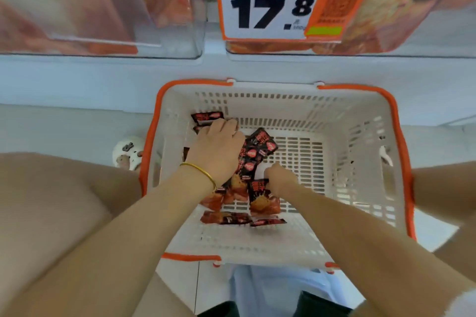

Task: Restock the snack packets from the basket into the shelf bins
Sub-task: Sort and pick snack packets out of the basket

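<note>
A white basket with orange handles sits on the floor below the shelf. Several black-and-red snack packets lie in its left half. My left hand, with a gold bangle on the wrist, is curled over a bunch of packets and grips them. My right hand pinches the top of one packet near the basket's middle. One more packet leans in the far left corner.
Clear shelf bins holding orange-red packets hang above, one with an orange price tag reading 17.8. My knees flank the basket. A white clog shows left of it. The basket's right half is bare.
</note>
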Demonstrator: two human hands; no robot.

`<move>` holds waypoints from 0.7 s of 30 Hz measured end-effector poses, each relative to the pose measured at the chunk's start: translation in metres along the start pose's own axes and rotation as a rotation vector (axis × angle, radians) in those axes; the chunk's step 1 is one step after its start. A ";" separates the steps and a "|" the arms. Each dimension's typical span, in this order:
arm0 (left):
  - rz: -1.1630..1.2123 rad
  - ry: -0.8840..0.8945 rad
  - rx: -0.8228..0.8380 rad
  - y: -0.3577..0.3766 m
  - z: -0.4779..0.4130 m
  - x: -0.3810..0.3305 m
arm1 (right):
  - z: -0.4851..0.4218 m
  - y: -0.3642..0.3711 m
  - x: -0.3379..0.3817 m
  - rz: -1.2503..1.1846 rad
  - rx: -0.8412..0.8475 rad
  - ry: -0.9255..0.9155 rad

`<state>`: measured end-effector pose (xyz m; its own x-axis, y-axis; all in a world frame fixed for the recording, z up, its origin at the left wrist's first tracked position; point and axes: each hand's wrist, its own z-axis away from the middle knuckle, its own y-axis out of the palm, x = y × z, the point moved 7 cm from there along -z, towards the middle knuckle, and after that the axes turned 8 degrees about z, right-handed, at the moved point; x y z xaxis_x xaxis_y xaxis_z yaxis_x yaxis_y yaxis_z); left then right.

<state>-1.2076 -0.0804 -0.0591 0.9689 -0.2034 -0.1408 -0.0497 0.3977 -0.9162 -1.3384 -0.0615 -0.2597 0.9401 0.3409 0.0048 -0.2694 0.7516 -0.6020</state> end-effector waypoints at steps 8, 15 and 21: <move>0.374 -0.004 0.105 -0.018 0.003 -0.035 | 0.109 -0.130 -0.033 -0.339 -0.146 -0.367; 0.668 0.125 -0.221 -0.109 0.019 -0.100 | 0.250 -0.196 -0.104 -0.966 -0.565 -0.355; 0.779 0.358 -0.590 -0.210 0.041 -0.153 | 0.342 -0.239 -0.146 -1.100 -0.960 -0.397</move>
<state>-1.3354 -0.0956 0.1704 0.4940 -0.3696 -0.7870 -0.8347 0.0516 -0.5482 -1.4826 -0.0975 0.1565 0.4186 0.1143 0.9009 0.8916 0.1366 -0.4316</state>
